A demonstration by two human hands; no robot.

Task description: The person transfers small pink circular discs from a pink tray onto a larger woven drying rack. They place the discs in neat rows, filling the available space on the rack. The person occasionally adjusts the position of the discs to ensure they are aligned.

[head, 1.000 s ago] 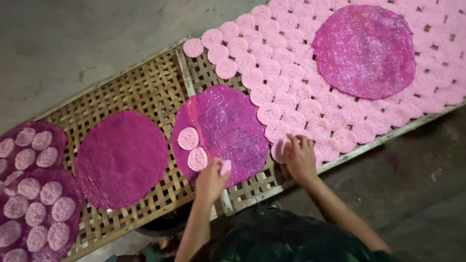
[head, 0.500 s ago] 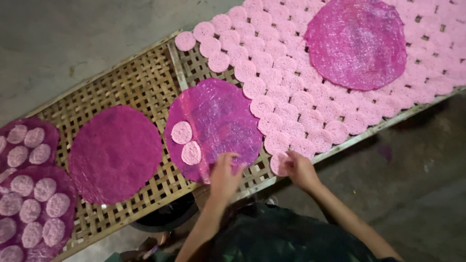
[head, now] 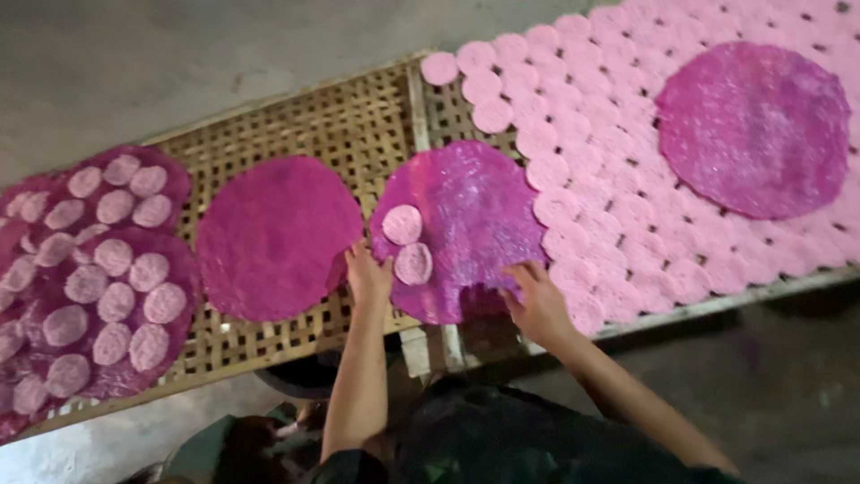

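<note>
Fingers of the left hand (head: 369, 273) lie loosely together, tips flat on the left rim of the middle sheet (head: 461, 229); nothing is pinched. Fingers of the right hand (head: 536, 300) are spread and pressed down on the sheet's lower right edge, just beside the pink rounds.

Two small discs (head: 408, 244) sit on the sheet's left part, close together, the lower one just beside the left fingertips. The sheet is magenta, thin, round and glistening, and lies across the seam between two trays.

Left of it, a matte, darker round sheet (head: 278, 235) lies apart on the woven bamboo tray (head: 358, 125), with bare lattice between and above them. Farther left, dark sheets carry rows of pale discs (head: 94, 278). On the right, overlapping pink rounds (head: 609, 179) cover the tray to its near edge, bearing another large sheet (head: 752, 130). Concrete floor (head: 179, 63) shows beyond.
</note>
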